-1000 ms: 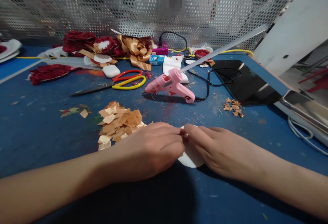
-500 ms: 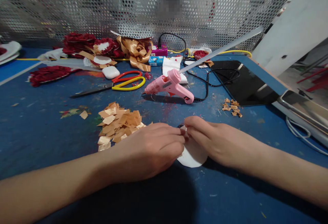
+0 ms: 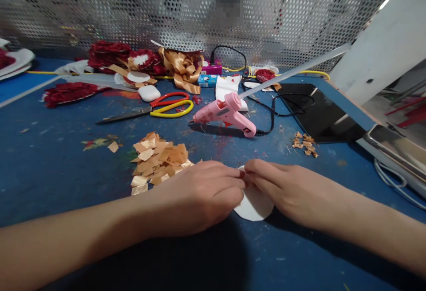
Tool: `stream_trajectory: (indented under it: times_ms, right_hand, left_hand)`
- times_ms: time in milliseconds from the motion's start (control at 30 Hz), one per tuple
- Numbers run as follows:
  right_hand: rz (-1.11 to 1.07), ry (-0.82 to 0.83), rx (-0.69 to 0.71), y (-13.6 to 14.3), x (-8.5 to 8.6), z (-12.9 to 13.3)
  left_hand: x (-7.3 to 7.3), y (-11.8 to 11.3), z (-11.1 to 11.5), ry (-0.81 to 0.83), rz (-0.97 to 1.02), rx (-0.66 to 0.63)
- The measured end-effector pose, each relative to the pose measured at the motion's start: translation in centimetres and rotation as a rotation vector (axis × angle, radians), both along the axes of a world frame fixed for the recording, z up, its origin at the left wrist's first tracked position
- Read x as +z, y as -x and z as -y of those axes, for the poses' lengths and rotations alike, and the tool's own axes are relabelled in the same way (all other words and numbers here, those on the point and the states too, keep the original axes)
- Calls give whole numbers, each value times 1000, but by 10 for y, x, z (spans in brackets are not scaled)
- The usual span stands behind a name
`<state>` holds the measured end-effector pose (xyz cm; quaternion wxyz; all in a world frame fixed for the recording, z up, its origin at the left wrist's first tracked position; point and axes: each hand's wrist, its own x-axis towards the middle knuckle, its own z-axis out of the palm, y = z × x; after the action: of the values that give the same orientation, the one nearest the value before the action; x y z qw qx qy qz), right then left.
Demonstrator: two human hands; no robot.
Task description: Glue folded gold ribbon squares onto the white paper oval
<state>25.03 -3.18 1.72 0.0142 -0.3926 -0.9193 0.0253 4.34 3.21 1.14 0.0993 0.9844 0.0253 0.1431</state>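
A white rounded disc (image 3: 254, 206) lies on the blue table, partly covered by both hands. Over its left side, my left hand (image 3: 209, 193) is closed, fingertips pressed together. From the right, my right hand (image 3: 279, 184) is closed too, its fingertips meeting the left ones near the disc's upper part. Whatever lies between the fingertips is too small and hidden to make out. A pile of gold fabric squares (image 3: 161, 155) sits just beyond my left hand. Behind the hands rests a pink glue gun (image 3: 226, 113) with a long clear glue stick.
Scissors (image 3: 171, 108) with red and yellow handles lie left of the glue gun. Gold ribbon (image 3: 183, 69) and dark red petal pieces (image 3: 109, 56) line the back by a perforated metal panel (image 3: 186, 11). A black tablet (image 3: 322, 113) and small gold scraps (image 3: 305, 143) are at right.
The whole view has shifted slightly, so things appear a little further right. Both hands stay together over the disc, with only slight movement at the fingertips.
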Motion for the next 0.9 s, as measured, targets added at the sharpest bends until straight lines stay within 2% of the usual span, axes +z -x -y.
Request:
stream_trajectory:
  times_ms: [333, 533, 667, 900]
  right_hand:
    - [-31, 93, -41, -1, 1, -5]
    - [-472, 19, -136, -8, -14, -5]
    - [-532, 70, -262, -8, -12, -3]
    - [-452, -41, -85, -9, -13, -1]
  left_hand:
    - [-1, 2, 3, -18, 16, 10]
    - [-1, 5, 2, 5, -4, 20]
    - [-2, 6, 2, 26, -6, 23]
    - [0, 5, 1, 30, -27, 12]
